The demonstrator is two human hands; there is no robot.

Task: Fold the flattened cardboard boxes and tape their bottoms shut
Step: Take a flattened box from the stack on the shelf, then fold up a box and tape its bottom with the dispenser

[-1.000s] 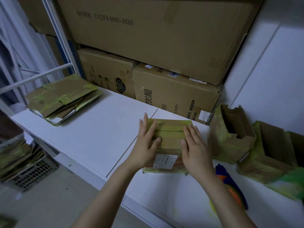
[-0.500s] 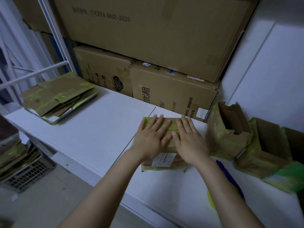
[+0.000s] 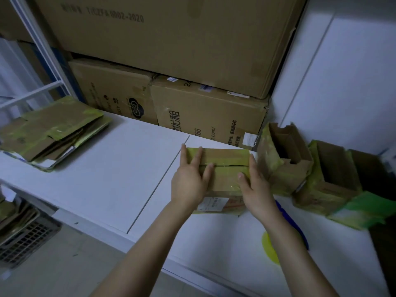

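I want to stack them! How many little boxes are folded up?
3: the closed box under the left hand and right hand, an open box beside it, a second open box farther right. A dark shape behind may be a fourth.

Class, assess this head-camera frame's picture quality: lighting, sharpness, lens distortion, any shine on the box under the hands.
Head view: dim, bluish light; seams in the white wall lean from the wide lens; right edge smeared; tape on the small box shows faint sheen; left hand and right hand look sharp.
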